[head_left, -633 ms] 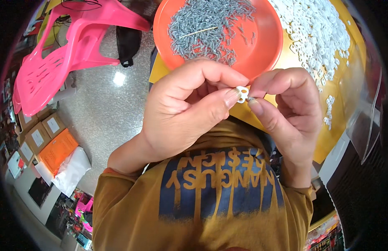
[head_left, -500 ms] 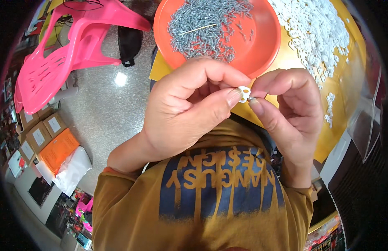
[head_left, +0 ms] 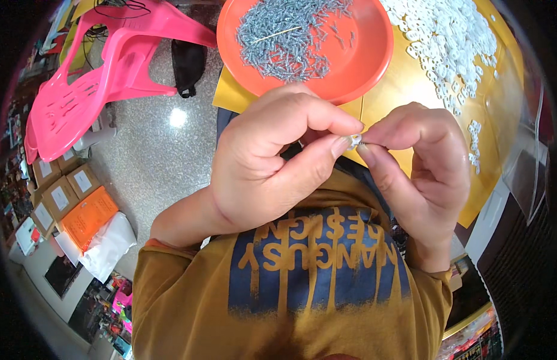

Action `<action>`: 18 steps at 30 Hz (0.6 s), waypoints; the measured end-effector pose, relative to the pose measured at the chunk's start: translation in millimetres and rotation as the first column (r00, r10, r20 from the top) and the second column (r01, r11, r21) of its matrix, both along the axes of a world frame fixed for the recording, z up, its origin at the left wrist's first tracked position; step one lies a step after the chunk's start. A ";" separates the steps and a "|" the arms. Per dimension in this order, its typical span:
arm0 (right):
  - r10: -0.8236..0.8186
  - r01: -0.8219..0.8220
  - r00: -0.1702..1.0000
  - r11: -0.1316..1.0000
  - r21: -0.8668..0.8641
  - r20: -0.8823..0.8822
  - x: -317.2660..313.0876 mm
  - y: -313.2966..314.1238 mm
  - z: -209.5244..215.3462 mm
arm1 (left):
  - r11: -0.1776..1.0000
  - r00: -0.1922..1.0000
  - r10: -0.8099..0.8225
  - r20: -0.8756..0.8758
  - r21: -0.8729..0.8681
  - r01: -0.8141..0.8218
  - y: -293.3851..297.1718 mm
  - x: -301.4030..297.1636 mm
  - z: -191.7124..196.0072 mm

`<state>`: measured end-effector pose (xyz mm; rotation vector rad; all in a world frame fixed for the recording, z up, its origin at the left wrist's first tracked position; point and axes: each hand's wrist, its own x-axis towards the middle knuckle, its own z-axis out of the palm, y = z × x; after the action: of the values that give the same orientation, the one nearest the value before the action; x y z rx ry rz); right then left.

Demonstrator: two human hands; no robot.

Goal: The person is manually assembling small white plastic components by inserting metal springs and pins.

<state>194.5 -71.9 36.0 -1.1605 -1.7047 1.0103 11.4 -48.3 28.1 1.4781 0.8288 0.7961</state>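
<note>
My left hand [head_left: 272,150] is closed, pinching a small white plastic piece with holes [head_left: 354,140] between thumb and forefinger. My right hand [head_left: 422,153] is closed too, its thumb and forefinger gripping a small grey screw [head_left: 363,143] that meets the white piece. Fingertips cover most of both parts. Just beyond the hands stands an orange-red bowl [head_left: 371,60], with a heap of grey screws [head_left: 275,45] and a thin pale stick [head_left: 277,35] lying on them. A big pile of similar white pieces [head_left: 455,45] spreads to the right of the bowl.
Bowl and pile rest on a golden-yellow tabletop [head_left: 404,78]. A few white pieces [head_left: 474,144] lie apart near its right side. To the left are a pink plastic chair [head_left: 80,102], a black bag [head_left: 188,66], cardboard boxes [head_left: 62,195] and an orange packet [head_left: 89,219] on the floor.
The white piece has turned and shows less of its face between my fingers. My right hand has shifted slightly right. The bowl and pile appear a little higher and further left.
</note>
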 end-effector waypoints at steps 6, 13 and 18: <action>0.015 -0.015 1.000 1.000 0.027 -0.014 1.1 -4.5 3.9 | 1.000 1.000 -0.004 0.028 0.006 0.004 -6.7 2.6 -0.5; -0.055 0.056 0.998 0.998 -0.036 0.027 -1.9 -13.8 -4.0 | 0.988 0.994 0.088 0.057 -0.131 -0.080 -20.4 7.6 -7.5; -0.064 0.046 0.990 0.989 -0.140 -0.127 1.0 -29.0 -20.6 | 0.963 0.995 0.091 0.037 -0.259 -0.078 -37.7 8.0 -14.9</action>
<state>195.5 -101.0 15.4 -1.1943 -1.5121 1.1583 19.3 -86.0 13.2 1.1955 0.9269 0.7535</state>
